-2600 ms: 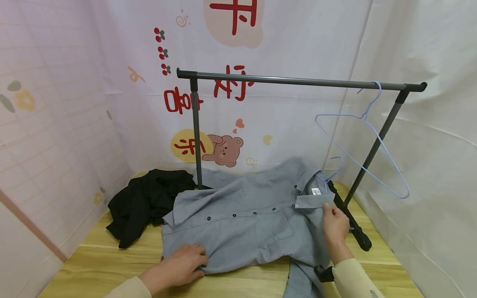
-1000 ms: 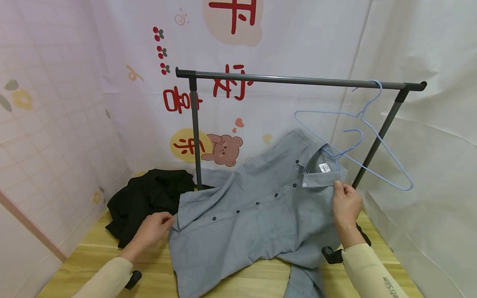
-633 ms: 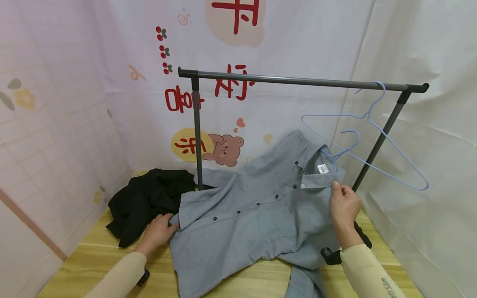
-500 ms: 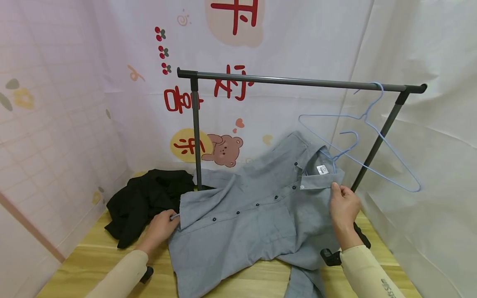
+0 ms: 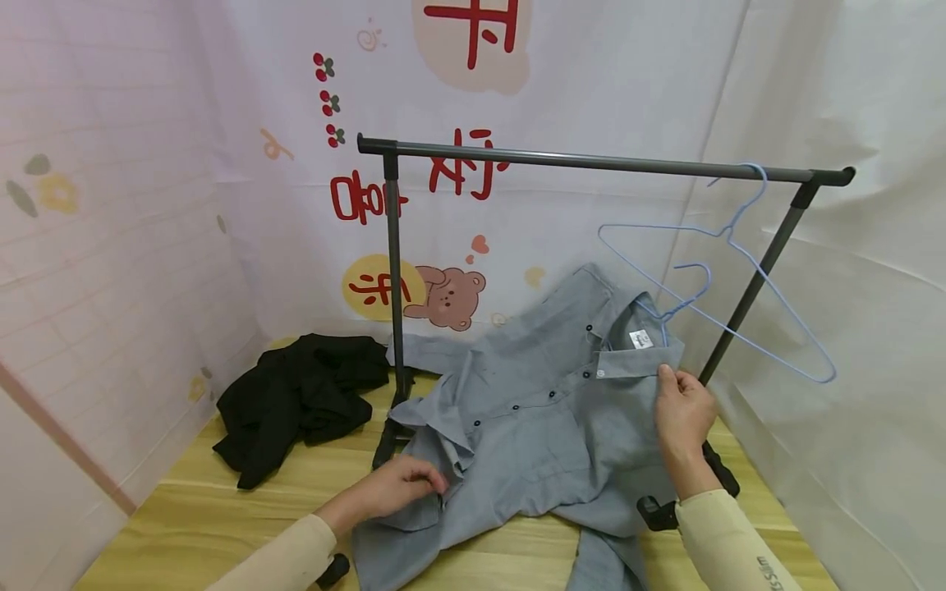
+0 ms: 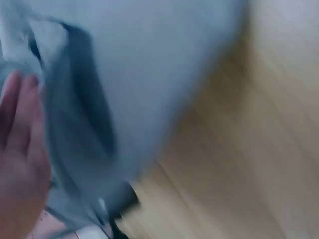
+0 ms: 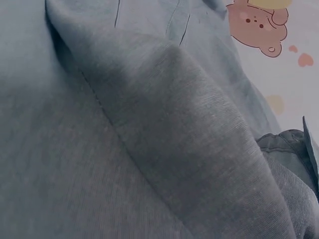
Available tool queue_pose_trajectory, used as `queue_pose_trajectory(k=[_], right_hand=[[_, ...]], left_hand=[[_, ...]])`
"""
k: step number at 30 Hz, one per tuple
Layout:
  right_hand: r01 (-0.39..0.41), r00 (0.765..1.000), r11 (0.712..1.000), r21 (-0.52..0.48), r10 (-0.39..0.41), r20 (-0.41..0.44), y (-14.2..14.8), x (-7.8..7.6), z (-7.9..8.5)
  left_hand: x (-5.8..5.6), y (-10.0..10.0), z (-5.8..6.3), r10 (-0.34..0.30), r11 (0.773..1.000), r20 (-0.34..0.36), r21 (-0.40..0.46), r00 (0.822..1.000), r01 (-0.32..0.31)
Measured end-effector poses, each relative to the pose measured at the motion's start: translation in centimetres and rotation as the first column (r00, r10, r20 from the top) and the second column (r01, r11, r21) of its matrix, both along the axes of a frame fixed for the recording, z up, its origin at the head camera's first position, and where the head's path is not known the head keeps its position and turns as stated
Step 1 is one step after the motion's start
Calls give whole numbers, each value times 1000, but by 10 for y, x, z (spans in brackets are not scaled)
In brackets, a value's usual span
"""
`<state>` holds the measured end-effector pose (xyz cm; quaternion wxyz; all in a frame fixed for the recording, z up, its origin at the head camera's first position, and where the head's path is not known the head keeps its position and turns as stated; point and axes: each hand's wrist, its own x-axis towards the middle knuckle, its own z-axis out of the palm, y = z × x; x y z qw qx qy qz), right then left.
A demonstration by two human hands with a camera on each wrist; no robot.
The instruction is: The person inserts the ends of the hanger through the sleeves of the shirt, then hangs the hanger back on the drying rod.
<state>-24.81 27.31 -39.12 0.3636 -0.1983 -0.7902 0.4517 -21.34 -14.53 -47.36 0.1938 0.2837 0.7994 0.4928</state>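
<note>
Grey-blue button-front fabric shirt [image 5: 543,447] spreads across a yellow-brown wood-grain table [image 5: 170,533], its collar end raised.

A white backdrop [image 5: 591,82] printed with red characters and a brown bear [image 5: 452,297] hangs behind a dark grey tubular rack [image 5: 591,162]. A crumpled black garment [image 5: 291,402] lies left of the rack. One light blue wire hanger [image 5: 730,230] hangs from the rail; a second light blue wire hanger [image 5: 668,314] sits partly inside the shirt, its hook jutting from the neck opening. A person's right hand [image 5: 686,410] pinches the cloth near that opening, thumb in front. The left hand [image 5: 395,488] touches the bunched lower front, fingers together; whether they clamp the fabric, one cannot tell. Inside the collar shows a small white label [image 5: 640,339]; tiny dark round buttons [image 5: 551,395] dot the front.
</note>
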Motion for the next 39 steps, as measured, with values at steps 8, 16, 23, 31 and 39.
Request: queue_pose_trajectory(k=[8, 16, 23, 31, 39], right_hand=[[10, 1000, 1000, -1, -10, 8, 1, 0, 0], [16, 1000, 1000, 5, -16, 1, 2, 1, 0], [16, 1000, 1000, -3, -16, 11, 3, 2, -2], [18, 1000, 1000, -8, -18, 20, 4, 3, -3], [17, 999, 1000, -15, -16, 29, 8, 3, -5]], left_hand=[[1, -36, -4, 389, 864, -264, -227, 883, -449], [8, -23, -10, 304, 754, -428, -438, 851, -489], [2, -11, -20, 255, 689, -548, -475, 796, -548], [-8, -21, 5, 378, 922, -90, -55, 921, -384], [-19, -73, 35, 632, 753, 175, 88, 755, -652]])
